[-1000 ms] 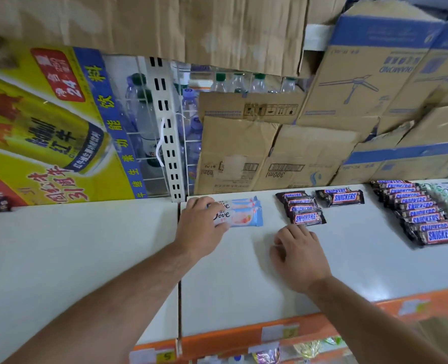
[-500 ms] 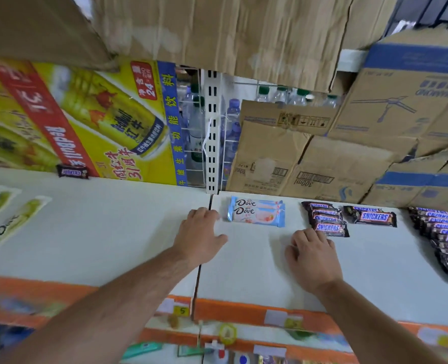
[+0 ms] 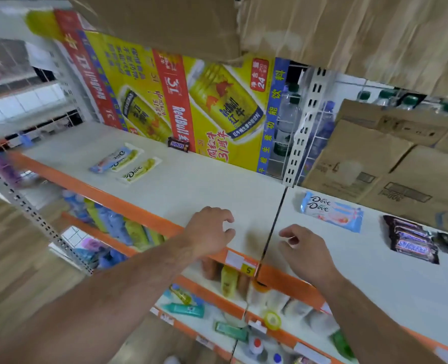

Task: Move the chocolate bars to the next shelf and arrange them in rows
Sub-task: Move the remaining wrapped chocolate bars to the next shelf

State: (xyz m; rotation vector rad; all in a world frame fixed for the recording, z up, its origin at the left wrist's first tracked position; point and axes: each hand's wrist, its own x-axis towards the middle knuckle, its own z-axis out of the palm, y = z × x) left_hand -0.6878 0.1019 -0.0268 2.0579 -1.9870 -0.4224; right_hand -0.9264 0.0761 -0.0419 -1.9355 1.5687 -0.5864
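Both hands empty: left hand (image 3: 209, 232) and right hand (image 3: 305, 252) hover with loosely curled fingers either side of the seam (image 3: 272, 227), near edge. Dove bars (image 3: 115, 161) wait on the left shelf (image 3: 204, 179), lone Snickers (image 3: 178, 145) far behind them. Likely next: reach left, pinch Dove bars by long edges, lay them flush beside the Dove pair (image 3: 331, 211) on the right shelf (image 3: 362, 271), left of the Snickers row (image 3: 411, 240), labels matching

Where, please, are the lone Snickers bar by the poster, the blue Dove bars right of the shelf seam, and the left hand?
lone Snickers bar (image 3: 178, 145): head view, wrapper's middle.
blue Dove bars (image 3: 331, 212): head view, top wrapper's middle.
left hand (image 3: 209, 233): head view, back of hand.
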